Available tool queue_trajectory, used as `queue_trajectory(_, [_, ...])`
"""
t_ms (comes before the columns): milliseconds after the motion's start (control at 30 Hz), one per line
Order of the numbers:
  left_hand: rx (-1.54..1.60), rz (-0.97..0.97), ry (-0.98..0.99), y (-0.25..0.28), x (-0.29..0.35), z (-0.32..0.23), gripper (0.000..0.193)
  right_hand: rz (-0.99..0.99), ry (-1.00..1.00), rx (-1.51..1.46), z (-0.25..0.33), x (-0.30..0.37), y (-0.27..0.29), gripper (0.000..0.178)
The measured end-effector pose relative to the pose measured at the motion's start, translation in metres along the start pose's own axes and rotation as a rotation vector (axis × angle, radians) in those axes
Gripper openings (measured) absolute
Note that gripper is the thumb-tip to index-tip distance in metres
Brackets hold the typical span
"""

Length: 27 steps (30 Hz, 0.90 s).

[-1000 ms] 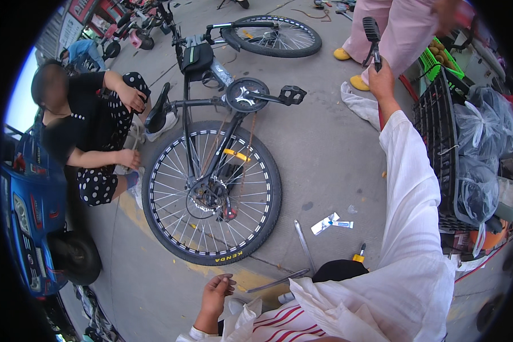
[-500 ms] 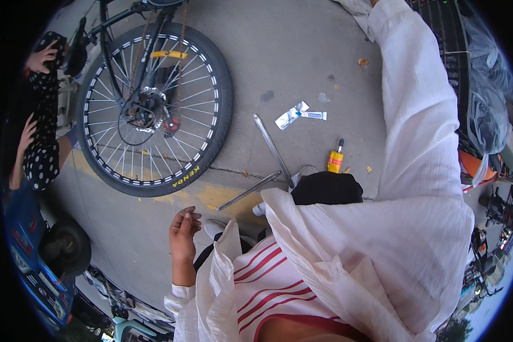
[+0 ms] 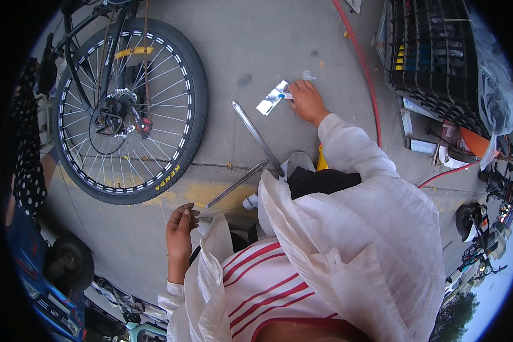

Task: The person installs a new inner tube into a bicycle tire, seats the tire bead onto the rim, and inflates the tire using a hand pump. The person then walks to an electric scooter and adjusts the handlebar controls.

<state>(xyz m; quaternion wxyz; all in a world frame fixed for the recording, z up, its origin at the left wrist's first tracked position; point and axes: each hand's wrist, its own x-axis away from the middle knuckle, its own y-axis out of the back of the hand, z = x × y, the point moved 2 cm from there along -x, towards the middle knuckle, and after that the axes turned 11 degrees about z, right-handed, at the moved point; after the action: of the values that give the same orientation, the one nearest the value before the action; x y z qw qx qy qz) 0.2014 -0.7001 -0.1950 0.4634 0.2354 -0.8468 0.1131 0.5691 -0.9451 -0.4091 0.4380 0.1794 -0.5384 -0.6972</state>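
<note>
My right hand reaches down to the ground, its fingers closed on a small white tube with a blue cap. Beside the cap, touching or very close, lies a shiny silver foil packet. Most of the tube is covered by my fingers. My left hand hovers at the lower left, thumb and fingers pinched together; whatever they hold, if anything, is too small to make out. Between the hands, two long metal levers rest in a V near my shoe.
A bicycle wheel stands at left, with a person's dotted clothing beyond it. A red hose runs along the ground at right, near a black crate. A yellow handle shows partly behind my sleeve.
My right hand has come down from the upper edge to the tube and taken hold of it. The view has shifted, exposing the hose and crate. My left hand stays pinched.
</note>
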Motion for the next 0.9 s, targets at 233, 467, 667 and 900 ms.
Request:
queue_trajectory(233, [-0.071, 0.042, -0.012, 0.0, -0.006, 0.012, 0.027, 0.192, 0.044, -0.095, 0.025, -0.018, 0.019, 0.017])
queue_trajectory(467, [-0.133, 0.04, -0.016, 0.0, -0.008, 0.008, 0.027, 0.487, 0.08, 0.063, 0.012, -0.054, 0.016, 0.016])
queue_trajectory(667, [-0.172, 0.037, -0.02, 0.006, -0.007, 0.005, 0.027, 0.185, -0.325, -0.401, -0.047, 0.013, 0.054, 0.027])
queue_trajectory(900, [-0.155, 0.071, 0.013, 0.006, -0.01, 0.013, 0.028, 0.124, -0.911, -0.984, -0.041, 0.15, 0.049, 0.043])
